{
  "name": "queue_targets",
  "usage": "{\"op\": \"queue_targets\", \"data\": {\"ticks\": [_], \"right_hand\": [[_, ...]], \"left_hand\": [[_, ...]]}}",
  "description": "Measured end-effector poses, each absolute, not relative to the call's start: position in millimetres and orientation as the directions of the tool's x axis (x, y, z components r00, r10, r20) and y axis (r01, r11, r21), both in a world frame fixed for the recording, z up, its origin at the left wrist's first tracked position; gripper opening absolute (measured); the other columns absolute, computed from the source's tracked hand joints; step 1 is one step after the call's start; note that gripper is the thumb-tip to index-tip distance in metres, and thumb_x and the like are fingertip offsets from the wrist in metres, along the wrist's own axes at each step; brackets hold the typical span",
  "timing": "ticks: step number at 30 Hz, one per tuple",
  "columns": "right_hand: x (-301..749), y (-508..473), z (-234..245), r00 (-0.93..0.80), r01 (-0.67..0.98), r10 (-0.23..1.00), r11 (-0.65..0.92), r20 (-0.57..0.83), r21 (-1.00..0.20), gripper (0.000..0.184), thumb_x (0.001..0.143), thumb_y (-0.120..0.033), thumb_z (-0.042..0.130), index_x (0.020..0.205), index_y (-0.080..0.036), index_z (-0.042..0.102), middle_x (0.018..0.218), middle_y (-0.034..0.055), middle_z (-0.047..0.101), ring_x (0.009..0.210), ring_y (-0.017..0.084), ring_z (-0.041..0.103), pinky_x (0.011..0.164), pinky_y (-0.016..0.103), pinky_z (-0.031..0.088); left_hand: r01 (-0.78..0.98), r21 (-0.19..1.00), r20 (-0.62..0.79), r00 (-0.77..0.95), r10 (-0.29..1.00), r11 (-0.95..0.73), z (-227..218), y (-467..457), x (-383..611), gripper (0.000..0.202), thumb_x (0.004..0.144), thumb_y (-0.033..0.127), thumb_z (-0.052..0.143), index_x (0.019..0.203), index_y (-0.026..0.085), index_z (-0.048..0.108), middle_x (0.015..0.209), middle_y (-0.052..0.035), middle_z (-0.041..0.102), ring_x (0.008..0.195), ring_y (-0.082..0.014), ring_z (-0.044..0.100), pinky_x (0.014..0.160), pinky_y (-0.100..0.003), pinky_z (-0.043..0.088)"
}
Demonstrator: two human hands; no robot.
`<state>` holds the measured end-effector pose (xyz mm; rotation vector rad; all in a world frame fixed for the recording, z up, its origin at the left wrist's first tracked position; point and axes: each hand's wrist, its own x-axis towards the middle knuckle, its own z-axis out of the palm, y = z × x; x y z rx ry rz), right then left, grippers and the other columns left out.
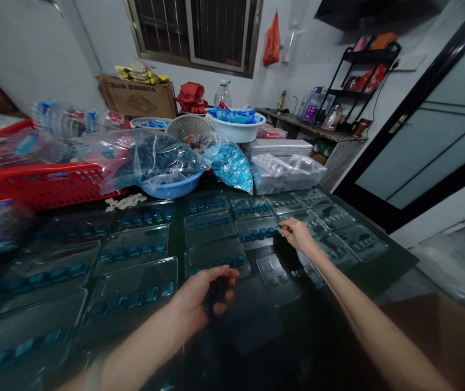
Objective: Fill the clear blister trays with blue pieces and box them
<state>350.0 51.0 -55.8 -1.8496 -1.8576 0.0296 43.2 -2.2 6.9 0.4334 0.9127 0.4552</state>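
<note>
Loosely curled, the left hand [216, 293] hovers at the near edge of a clear tray, its fingers bent toward the palm and a gap left between thumb and fingertips. Something dark shows inside the curl, but whether it is a held piece or shadow cannot be told. Further right, the right hand [294, 234] is pinched nearly closed, thumb and fingertips on a small blue piece [280, 229] at the right end of a row of blue pieces [260, 233] in another clear tray [252, 223].

Across the dark table [397, 262], from the left, more trays carry similar blue rows; behind them stands a red basket [53, 187] with plastic-wrapped goods. Next come a cardboard box [138, 100], its printed mark too faint to read, and on it a yellow package [137, 74] with illegible lettering. A blue basin [173, 188] holds a clear bag of dark pieces, beside a bag of bright blue pieces [232, 163]. Behind that bag is a white basin [238, 132] of blue items. At the right, on a counter, a purple bottle [310, 112] bears a label too small to read.
</note>
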Motion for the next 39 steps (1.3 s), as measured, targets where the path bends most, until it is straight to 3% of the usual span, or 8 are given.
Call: {"op": "queue_targets", "data": {"ticks": [5, 10, 14, 16, 18, 22, 30, 39], "right_hand": [[337.8, 46.9, -38.3, -0.027, 0.974, 0.968, 0.082, 0.251, -0.213, 0.018, 0.073, -0.018, 0.049, 0.083, -0.019, 0.064, 0.076, 0.0040, 0.057, 0.069, 0.014, 0.053, 0.064, 0.022, 0.037], [327.5, 47.8, -38.9, 0.009, 0.992, 0.977, 0.018, 0.213, -0.126, 0.017, 0.076, -0.016, 0.045, 0.073, -0.016, 0.062, 0.074, 0.0064, 0.057, 0.064, 0.014, 0.054, 0.059, 0.022, 0.037], [312.8, 33.4, -28.6, 0.045, 0.992, 0.964, -0.012, 0.262, -0.127, 0.025, 0.077, -0.017, 0.045, 0.099, -0.012, 0.056, 0.078, 0.0090, 0.058, 0.069, 0.017, 0.055, 0.062, 0.025, 0.040], [291.0, 14.4, -15.0, 0.044, 0.982, 0.934, 0.026, 0.355, -0.189, 0.036, 0.080, -0.020, 0.042, 0.114, -0.010, 0.045, 0.082, 0.0093, 0.058, 0.072, 0.018, 0.055, 0.064, 0.028, 0.041], [258.1, -11.6, 1.4, -0.010, 0.919, 0.876, 0.198, 0.482, -0.340, 0.035, 0.081, -0.023, 0.042, 0.115, -0.014, 0.044, 0.082, 0.0066, 0.057, 0.071, 0.016, 0.055, 0.064, 0.027, 0.043], [181.9, -59.9, 23.4, -0.182, 0.684, 0.855, 0.465, 0.486, -0.562, 0.029, 0.081, -0.022, 0.043, 0.110, -0.022, 0.048, 0.084, 0.0037, 0.056, 0.069, 0.013, 0.054, 0.062, 0.024, 0.045], [126.7, -84.7, 16.6, -0.147, 0.680, 0.869, 0.436, 0.473, -0.590, 0.023, 0.078, -0.025, 0.048, 0.099, -0.022, 0.054, 0.090, 0.0061, 0.056, 0.074, 0.017, 0.055, 0.064, 0.028, 0.043], [138.1, -102.2, 18.1, -0.141, 0.603, 0.910, 0.392, 0.390, -0.695, 0.016, 0.073, -0.019, 0.051, 0.088, -0.020, 0.059, 0.078, 0.0033, 0.058, 0.069, 0.015, 0.054, 0.062, 0.026, 0.043]], "left_hand": [[-0.204, 0.537, -0.641, 0.531, 0.554, 0.818, 7.9, -1.4, 43.9, 0.022, 0.070, 0.026, 0.055, 0.083, 0.008, 0.057, 0.070, -0.0030, 0.048, 0.050, -0.0077, 0.046, 0.033, -0.015, 0.023], [-0.288, 0.435, -0.635, 0.574, 0.517, 0.853, 11.8, 2.6, 45.9, 0.025, 0.071, 0.029, 0.054, 0.083, 0.007, 0.055, 0.068, -0.0043, 0.048, 0.053, -0.0098, 0.047, 0.034, -0.015, 0.026], [-0.427, 0.364, -0.592, 0.580, 0.560, 0.828, 17.9, 4.5, 44.2, 0.028, 0.075, 0.032, 0.048, 0.083, 0.006, 0.054, 0.066, -0.0065, 0.049, 0.054, -0.0116, 0.048, 0.036, -0.016, 0.031], [-0.492, 0.338, -0.567, 0.573, 0.591, 0.802, 19.9, 5.6, 41.5, 0.029, 0.077, 0.033, 0.045, 0.083, 0.006, 0.054, 0.066, -0.0079, 0.050, 0.056, -0.0128, 0.049, 0.039, -0.017, 0.035], [-0.545, 0.328, -0.547, 0.556, 0.626, 0.772, 20.9, 6.6, 38.1, 0.030, 0.077, 0.033, 0.044, 0.083, 0.006, 0.054, 0.068, -0.0093, 0.051, 0.058, -0.0142, 0.051, 0.043, -0.020, 0.040], [-0.588, 0.375, -0.536, 0.493, 0.685, 0.717, 22.1, 5.3, 33.6, 0.032, 0.079, 0.034, 0.041, 0.083, 0.006, 0.055, 0.068, -0.0108, 0.054, 0.058, -0.0165, 0.054, 0.049, -0.026, 0.045], [-0.642, 0.474, -0.516, 0.352, 0.781, 0.603, 24.7, -20.3, 30.1, 0.028, 0.072, 0.035, 0.050, 0.079, 0.009, 0.058, 0.071, -0.0097, 0.060, 0.060, -0.0190, 0.057, 0.056, -0.031, 0.047], [-0.617, 0.476, -0.568, 0.330, 0.755, 0.627, 29.3, -44.7, 41.4, 0.028, 0.074, 0.036, 0.047, 0.074, 0.009, 0.056, 0.064, -0.0076, 0.057, 0.059, -0.0173, 0.057, 0.056, -0.029, 0.047]]}}
